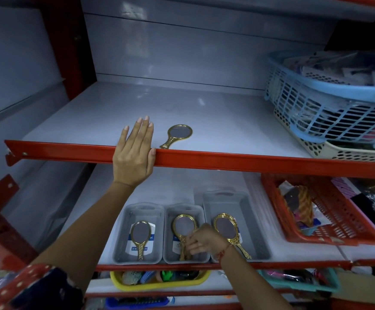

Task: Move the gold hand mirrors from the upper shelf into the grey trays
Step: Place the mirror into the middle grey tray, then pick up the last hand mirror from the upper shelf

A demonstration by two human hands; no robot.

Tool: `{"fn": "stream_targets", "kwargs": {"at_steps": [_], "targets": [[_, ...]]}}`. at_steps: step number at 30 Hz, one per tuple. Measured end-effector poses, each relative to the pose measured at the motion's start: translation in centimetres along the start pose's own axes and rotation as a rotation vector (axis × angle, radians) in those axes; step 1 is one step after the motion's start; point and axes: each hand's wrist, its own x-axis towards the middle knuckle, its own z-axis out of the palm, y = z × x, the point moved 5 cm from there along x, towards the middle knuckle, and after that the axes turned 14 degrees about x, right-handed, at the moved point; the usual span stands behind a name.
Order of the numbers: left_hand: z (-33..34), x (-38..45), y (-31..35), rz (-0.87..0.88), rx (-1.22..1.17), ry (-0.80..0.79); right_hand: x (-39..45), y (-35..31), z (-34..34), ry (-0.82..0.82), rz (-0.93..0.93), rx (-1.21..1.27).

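At lower centre, right hand (201,239) pinching a gold mirror's handle (183,233) over the middle grey tray (185,260), left hand (135,153) spread flat on the upper shelf (226,157) beside the last mirror (177,135): risk of nudging it off the red lip.

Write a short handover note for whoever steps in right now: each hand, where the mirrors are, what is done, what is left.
Left hand: open, flat on the upper shelf's red edge, holding nothing.
Right hand: on the handle of the mirror in the middle grey tray.
Done: the left tray, middle tray and right tray each hold a gold mirror.
Left: one gold mirror lies on the upper shelf beside the left hand; move it down.
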Motion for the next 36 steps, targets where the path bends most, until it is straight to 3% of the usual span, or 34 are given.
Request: {"fn": "stream_targets", "kwargs": {"at_steps": [6, 18, 23, 31, 36], "targets": [[-0.5, 0.2, -0.1, -0.005, -0.011, -0.025, -5.3, -6.6, -0.1, -0.096, -0.175, -0.102], [-1.2, 0.3, -0.1, -0.023, -0.04, -0.076, -16.5, -20.8, 1.1, -0.358, -0.552, 0.128], [-1.1, 0.3, -0.1, -0.021, -0.039, -0.068, -15.3, -25.3, 1.2, -0.256, -0.559, 0.265], [-0.8, 0.5, -0.2, -0.012, -0.035, -0.054, -9.8, -28.1, 2.5, -0.1, -0.397, 0.157], [-0.6, 0.4, -0.1, -0.002, -0.026, -0.038, -8.3, -29.3, 3.1, 0.022, -0.547, -0.035]]}}
